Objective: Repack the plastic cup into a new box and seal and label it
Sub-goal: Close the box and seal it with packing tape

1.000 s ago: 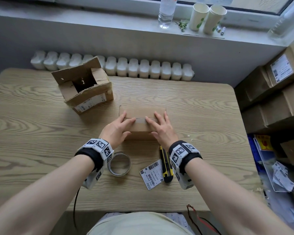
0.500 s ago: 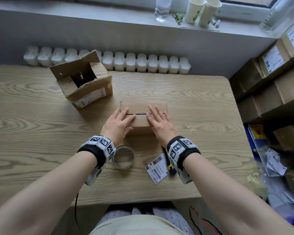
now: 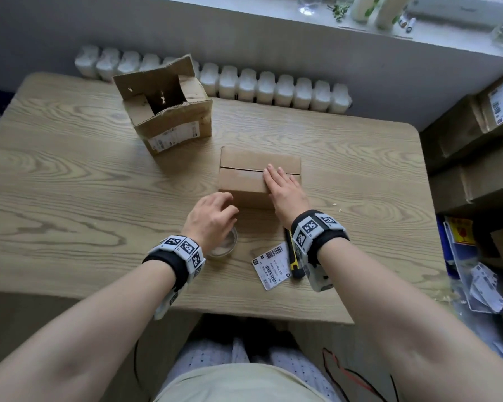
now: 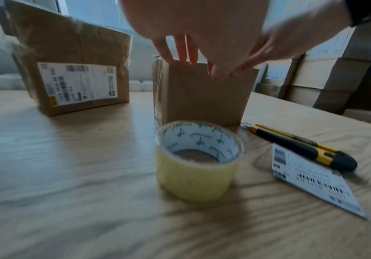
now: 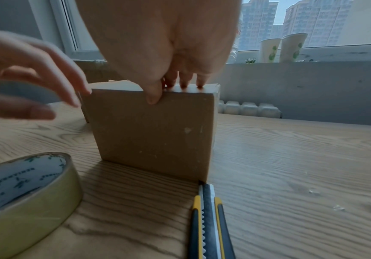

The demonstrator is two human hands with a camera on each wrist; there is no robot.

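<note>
The new brown box [image 3: 244, 181] stands mid-table with its top flaps folded down and a seam across the top. My right hand [image 3: 275, 174] lies flat on the right part of the top, thumb on the near face [image 5: 153, 98]. My left hand [image 3: 225, 206] hovers off the box, fingers relaxed and empty, just above the clear tape roll [image 3: 222, 246] [image 4: 197, 161]. The shipping label [image 3: 270, 265] lies on the table in front of the box. No plastic cup is in view.
The old opened box [image 3: 169, 111] with a white label stands at the back left. A yellow-black utility knife [image 3: 292, 259] lies under my right wrist beside the label. Stacked cartons [image 3: 476, 140] line the right side. Paper cups [image 5: 282, 47] sit on the windowsill.
My left hand has come off the box top and drawn back toward the tape roll. My right hand stays pressed on the flaps.
</note>
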